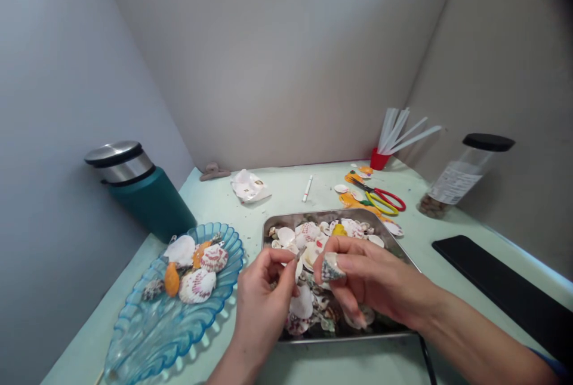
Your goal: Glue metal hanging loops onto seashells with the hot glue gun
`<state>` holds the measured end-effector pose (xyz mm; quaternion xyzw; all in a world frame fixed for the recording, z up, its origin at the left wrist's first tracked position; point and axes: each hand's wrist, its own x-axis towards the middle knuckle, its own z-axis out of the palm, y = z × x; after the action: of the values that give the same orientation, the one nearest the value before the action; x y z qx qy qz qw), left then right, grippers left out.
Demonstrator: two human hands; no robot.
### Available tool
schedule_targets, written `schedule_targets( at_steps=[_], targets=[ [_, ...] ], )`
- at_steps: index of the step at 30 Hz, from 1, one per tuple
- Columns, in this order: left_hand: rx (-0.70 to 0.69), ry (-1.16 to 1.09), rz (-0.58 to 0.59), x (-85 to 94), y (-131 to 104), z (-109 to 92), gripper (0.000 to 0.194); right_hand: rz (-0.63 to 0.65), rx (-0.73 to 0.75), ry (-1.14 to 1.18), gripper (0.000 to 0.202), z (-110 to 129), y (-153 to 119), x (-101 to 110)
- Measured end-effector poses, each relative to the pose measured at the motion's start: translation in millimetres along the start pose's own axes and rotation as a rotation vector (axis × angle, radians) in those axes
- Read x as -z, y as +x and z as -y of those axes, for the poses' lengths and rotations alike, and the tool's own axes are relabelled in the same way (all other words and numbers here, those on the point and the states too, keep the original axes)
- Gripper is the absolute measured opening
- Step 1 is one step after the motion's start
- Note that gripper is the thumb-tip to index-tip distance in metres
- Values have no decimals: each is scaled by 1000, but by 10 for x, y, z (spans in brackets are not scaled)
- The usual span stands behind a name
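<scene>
- Pinching a conical seashell (332,267) above the metal tray (349,337), the right hand (380,274) seemingly angles its side for viewing.
- The left hand (265,289) has thumb and forefinger together over the tray; I cannot tell if anything's between.
- The tray contains mixed seashells (307,232); left of it, a blue fluted dish (147,337) bears patterned scallop shells (197,286).

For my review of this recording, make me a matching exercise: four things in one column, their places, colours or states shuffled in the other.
1. Right hand
2. Blue dish
3. White strips
4. Scissors

A. standing in a red cup
B. partly red, partly yellow
C. holding a grey-and-white shell
D. left of the metal tray

Pairs: 1-C, 2-D, 3-A, 4-B
</scene>
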<state>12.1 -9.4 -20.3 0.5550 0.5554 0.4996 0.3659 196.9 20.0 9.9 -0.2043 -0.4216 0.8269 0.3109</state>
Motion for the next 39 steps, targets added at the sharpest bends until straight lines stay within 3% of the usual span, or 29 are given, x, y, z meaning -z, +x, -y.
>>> schedule_targets(
  at_steps=[11,18,23,31,39],
  targets=[
    [-9,3,15,-9,5,9,12,-16,41,18,26,-101,12,43],
    [-10,20,27,-4,-10,20,11,-373,142,-271,33,-63,24,37],
    [12,41,55,-3,-30,-61,13,-504,210,-608,33,-85,22,18],
    [-10,34,92,-11,-38,-97,11,-494,447,-1209,20,-130,9,13],
    [-11,74,106,-8,-26,-71,12,-375,547,-1356,23,-129,14,-32]
  ],
)
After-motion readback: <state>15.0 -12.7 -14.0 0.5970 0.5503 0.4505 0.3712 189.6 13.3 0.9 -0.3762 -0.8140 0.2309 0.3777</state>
